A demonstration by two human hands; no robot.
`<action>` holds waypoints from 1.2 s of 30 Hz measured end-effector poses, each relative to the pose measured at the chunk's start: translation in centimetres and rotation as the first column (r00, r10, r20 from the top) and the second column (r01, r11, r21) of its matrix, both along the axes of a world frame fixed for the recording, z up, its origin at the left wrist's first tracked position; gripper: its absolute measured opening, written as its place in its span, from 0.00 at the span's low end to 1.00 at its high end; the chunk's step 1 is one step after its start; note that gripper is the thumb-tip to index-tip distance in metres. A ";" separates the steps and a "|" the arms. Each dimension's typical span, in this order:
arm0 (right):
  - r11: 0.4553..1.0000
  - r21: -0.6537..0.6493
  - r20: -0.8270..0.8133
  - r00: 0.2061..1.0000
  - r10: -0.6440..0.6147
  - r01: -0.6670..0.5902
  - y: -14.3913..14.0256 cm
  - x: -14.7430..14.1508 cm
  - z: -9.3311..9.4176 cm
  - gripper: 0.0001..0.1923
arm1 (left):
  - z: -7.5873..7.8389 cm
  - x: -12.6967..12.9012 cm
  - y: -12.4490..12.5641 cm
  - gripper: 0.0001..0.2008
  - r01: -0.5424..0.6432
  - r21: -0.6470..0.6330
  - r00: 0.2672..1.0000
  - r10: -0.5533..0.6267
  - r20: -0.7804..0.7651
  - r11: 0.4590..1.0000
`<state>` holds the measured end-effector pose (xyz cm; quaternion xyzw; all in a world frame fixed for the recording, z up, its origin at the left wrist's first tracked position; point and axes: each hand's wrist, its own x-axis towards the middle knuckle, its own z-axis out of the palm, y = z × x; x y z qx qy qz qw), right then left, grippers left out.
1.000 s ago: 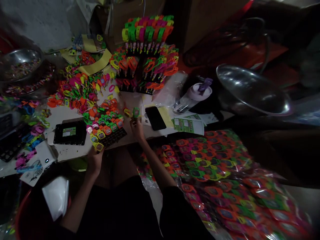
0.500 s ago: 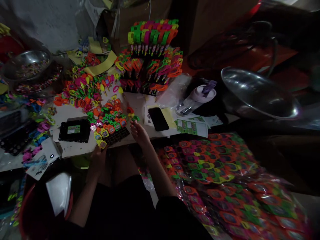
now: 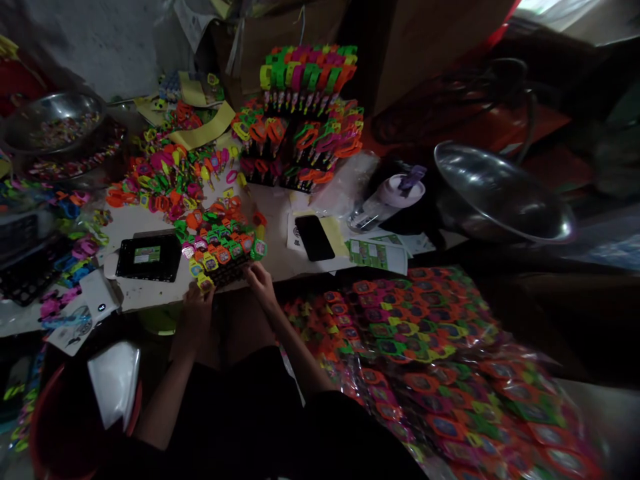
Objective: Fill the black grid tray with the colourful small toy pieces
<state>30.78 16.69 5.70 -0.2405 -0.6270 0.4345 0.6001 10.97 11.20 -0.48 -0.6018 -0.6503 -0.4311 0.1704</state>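
A black perforated tray (image 3: 229, 273) rests at the table's near edge, with rows of yellow, orange, pink and green toy watches (image 3: 223, 254) standing in it. My left hand (image 3: 199, 301) is closed on the tray's near left corner, beside a yellow watch; its fingertips are partly hidden. At the tray's right end, the fingers of my right hand (image 3: 261, 283) are pinched just under a green toy watch (image 3: 259, 250), which they appear to grip by its lower end. Loose toy watches (image 3: 163, 175) are heaped behind the tray.
Further back stands a tiered display (image 3: 300, 127) full of toy watches. A phone (image 3: 315, 238), a bottle (image 3: 387, 200) and a steel bowl (image 3: 500, 193) are to the right. Another black tray (image 3: 149, 257) lies left. Bagged toy watches (image 3: 420, 320) fill the lower right.
My right hand has moved left and down, bringing the green toy watch from beside the tray to its right end. The left hand keeps its hold on the tray.
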 end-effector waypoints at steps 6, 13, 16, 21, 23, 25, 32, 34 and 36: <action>0.976 0.144 0.317 0.942 0.110 -0.163 0.8 -2.8 -1.7 0.22 | 1.1 0.4 -0.9 0.12 0.090 0.009 0.996 -0.090 -0.022 0.996; 0.965 0.179 0.525 0.848 0.070 -0.190 2.7 -4.7 -1.9 0.14 | 2.1 1.2 -1.6 0.11 0.157 0.117 0.982 -0.168 0.089 0.981; 0.954 0.222 0.609 0.793 0.025 -0.200 3.0 -4.9 -1.8 0.08 | 1.8 1.1 -1.3 0.12 0.147 0.171 0.978 -0.169 0.122 0.974; 0.911 0.263 0.656 0.751 0.073 -0.318 3.2 -4.9 -0.9 0.05 | 1.7 1.0 -1.1 0.13 0.139 0.129 0.977 -0.157 0.143 0.982; 0.898 0.270 0.677 0.732 0.081 -0.348 3.2 -4.8 -0.5 0.04 | 1.9 1.0 -1.3 0.14 0.133 0.090 0.978 -0.146 0.152 0.987; 0.895 0.275 0.688 0.722 0.071 -0.351 3.3 -4.8 -0.2 0.04 | 2.1 1.0 -1.5 0.14 0.135 0.062 0.974 -0.143 0.175 0.989; 0.914 0.284 0.696 0.718 0.011 -0.289 3.2 -5.7 0.3 0.08 | 1.7 0.6 -1.7 0.14 0.170 0.032 0.958 -0.173 0.227 0.985; 0.909 0.287 0.714 0.700 0.008 -0.303 3.1 -6.1 0.4 0.10 | 1.5 0.5 -1.6 0.13 0.160 0.045 0.961 -0.166 0.223 0.986; 0.914 0.280 0.749 0.662 -0.017 -0.293 3.0 -6.3 0.5 0.11 | 1.2 0.3 -1.5 0.12 0.142 0.047 0.965 -0.149 0.215 0.989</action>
